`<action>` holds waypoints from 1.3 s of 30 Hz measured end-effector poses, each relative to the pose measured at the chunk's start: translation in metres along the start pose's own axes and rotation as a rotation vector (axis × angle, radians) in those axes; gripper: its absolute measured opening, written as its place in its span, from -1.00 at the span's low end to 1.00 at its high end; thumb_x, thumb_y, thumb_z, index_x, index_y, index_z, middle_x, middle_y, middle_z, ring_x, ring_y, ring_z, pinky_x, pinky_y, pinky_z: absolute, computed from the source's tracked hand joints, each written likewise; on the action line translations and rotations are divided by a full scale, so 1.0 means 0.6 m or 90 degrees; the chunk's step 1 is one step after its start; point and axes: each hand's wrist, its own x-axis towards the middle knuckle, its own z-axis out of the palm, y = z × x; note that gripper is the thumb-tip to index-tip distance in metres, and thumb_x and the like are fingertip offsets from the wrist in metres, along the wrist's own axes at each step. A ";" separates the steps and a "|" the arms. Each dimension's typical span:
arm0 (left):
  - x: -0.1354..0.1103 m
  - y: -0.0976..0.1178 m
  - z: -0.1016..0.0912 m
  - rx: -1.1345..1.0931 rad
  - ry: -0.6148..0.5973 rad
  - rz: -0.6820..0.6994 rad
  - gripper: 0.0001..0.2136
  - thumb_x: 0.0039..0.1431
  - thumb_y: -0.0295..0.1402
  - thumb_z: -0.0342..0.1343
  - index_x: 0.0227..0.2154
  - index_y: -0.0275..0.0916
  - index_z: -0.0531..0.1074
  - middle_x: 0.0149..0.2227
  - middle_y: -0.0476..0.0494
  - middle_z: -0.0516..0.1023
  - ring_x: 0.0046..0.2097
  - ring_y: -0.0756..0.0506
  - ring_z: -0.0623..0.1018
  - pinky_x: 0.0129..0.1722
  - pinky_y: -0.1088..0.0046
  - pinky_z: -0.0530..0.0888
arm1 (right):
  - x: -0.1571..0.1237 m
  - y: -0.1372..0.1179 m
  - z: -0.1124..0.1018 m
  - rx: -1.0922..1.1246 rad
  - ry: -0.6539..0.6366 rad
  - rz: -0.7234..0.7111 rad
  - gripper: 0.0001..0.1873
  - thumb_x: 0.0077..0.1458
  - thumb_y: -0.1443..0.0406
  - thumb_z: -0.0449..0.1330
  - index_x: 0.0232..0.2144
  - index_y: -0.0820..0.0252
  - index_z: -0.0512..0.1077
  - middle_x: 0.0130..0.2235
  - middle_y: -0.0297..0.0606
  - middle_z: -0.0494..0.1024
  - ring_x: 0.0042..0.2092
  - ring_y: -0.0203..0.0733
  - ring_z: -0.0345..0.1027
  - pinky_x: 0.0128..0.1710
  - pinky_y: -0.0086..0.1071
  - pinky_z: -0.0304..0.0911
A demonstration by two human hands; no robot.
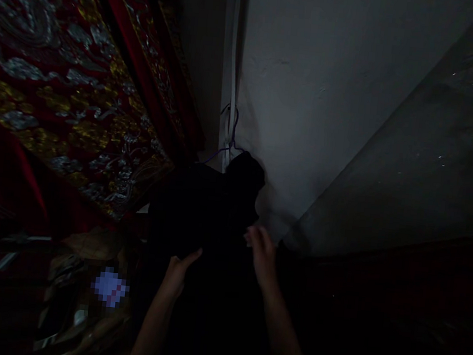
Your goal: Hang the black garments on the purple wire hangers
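A black garment point(199, 213) hangs from a thin purple hanger point(234, 138) against the wall, its folds lost in the darkness. My left hand point(177, 275) is at the garment's lower left, the thumb laid across its front and the other fingers hidden behind the cloth. At the garment's right edge is my right hand point(263, 255), its fingers bent inward and pressed together on the cloth. The dim light hides exactly how much fabric lies between those fingers.
White trunking point(235, 49) runs down the pale wall point(305, 67) above the hanger. A red panel with gold and silver ornament point(82, 84) slants along the left. Blurred items, one with a blue-white patch point(109, 287), lie at lower left.
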 end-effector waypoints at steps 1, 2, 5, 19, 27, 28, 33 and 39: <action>-0.007 -0.001 0.004 0.005 -0.014 -0.029 -0.64 -0.25 -0.34 0.49 -0.33 -0.37 0.59 -0.23 -0.34 0.69 -0.09 -0.36 0.66 -0.02 0.10 0.58 | -0.019 0.001 0.019 -0.011 -0.154 0.047 -0.51 0.14 -0.13 0.12 -0.39 0.17 0.43 -0.42 -0.27 0.50 -0.31 -0.13 0.40 -0.25 -0.30 0.29; -0.012 -0.001 0.007 0.006 -0.021 -0.047 -0.66 -0.24 -0.35 0.48 -0.35 -0.38 0.60 -0.24 -0.34 0.69 -0.08 -0.36 0.66 -0.01 0.11 0.58 | -0.034 0.000 0.037 -0.021 -0.278 0.082 -0.49 0.15 -0.14 0.10 -0.42 0.17 0.43 -0.46 -0.29 0.49 -0.33 -0.14 0.39 -0.30 -0.31 0.27; -0.024 0.002 0.008 -0.005 -0.012 -0.035 -0.69 -0.23 -0.37 0.46 -0.35 -0.36 0.61 -0.24 -0.31 0.70 -0.09 -0.34 0.66 -0.02 0.14 0.59 | -0.055 -0.005 0.072 -0.026 -0.394 0.112 -0.43 0.19 -0.17 0.05 -0.50 0.17 0.40 -0.52 -0.32 0.45 -0.39 -0.18 0.34 -0.39 -0.35 0.20; 0.036 -0.031 -0.011 0.390 0.280 0.607 -0.35 0.03 -0.22 0.26 0.17 -0.29 0.21 0.27 -0.48 0.22 0.31 -0.40 0.24 0.27 -0.12 0.18 | -0.053 0.018 0.063 0.067 -0.347 0.099 -0.56 0.18 -0.08 0.07 -0.45 0.15 0.34 -0.54 -0.40 0.35 -0.52 -0.31 0.22 -0.46 -0.42 0.13; 0.054 -0.111 0.012 0.532 -0.013 0.616 -0.83 0.17 -0.27 0.05 -0.31 -0.26 0.44 -0.32 -0.21 0.54 -0.26 -0.18 0.55 -0.24 0.29 0.46 | -0.067 0.013 0.081 0.032 -0.443 0.108 -0.61 0.23 0.13 0.02 -0.58 0.15 0.32 -0.66 -0.39 0.34 -0.57 -0.29 0.26 -0.48 -0.42 0.17; 0.055 -0.108 0.016 0.522 -0.046 0.595 -0.82 0.19 -0.28 0.01 -0.44 -0.24 0.41 -0.46 -0.12 0.49 -0.40 -0.11 0.50 -0.36 0.38 0.42 | -0.066 0.009 0.083 0.046 -0.449 0.119 -0.60 0.22 0.12 0.02 -0.59 0.15 0.32 -0.68 -0.39 0.33 -0.60 -0.29 0.25 -0.50 -0.42 0.17; 0.058 -0.070 0.029 0.466 -0.134 0.534 -0.78 0.21 -0.25 0.09 -0.46 -0.24 0.52 -0.45 -0.12 0.57 -0.39 -0.10 0.54 -0.31 0.42 0.41 | -0.011 -0.062 0.081 0.168 -0.330 0.145 -0.60 0.05 0.00 0.15 -0.61 0.16 0.32 -0.73 -0.44 0.30 -0.68 -0.35 0.18 -0.60 -0.46 0.11; 0.079 -0.049 0.031 0.437 -0.137 0.473 -0.81 0.10 -0.23 0.26 -0.53 -0.21 0.57 -0.50 -0.17 0.59 -0.45 -0.16 0.54 -0.37 0.40 0.40 | 0.081 -0.220 0.082 0.294 -0.201 0.015 -0.63 -0.04 0.02 0.24 -0.58 0.18 0.34 -0.68 -0.46 0.31 -0.68 -0.41 0.18 -0.69 -0.54 -0.02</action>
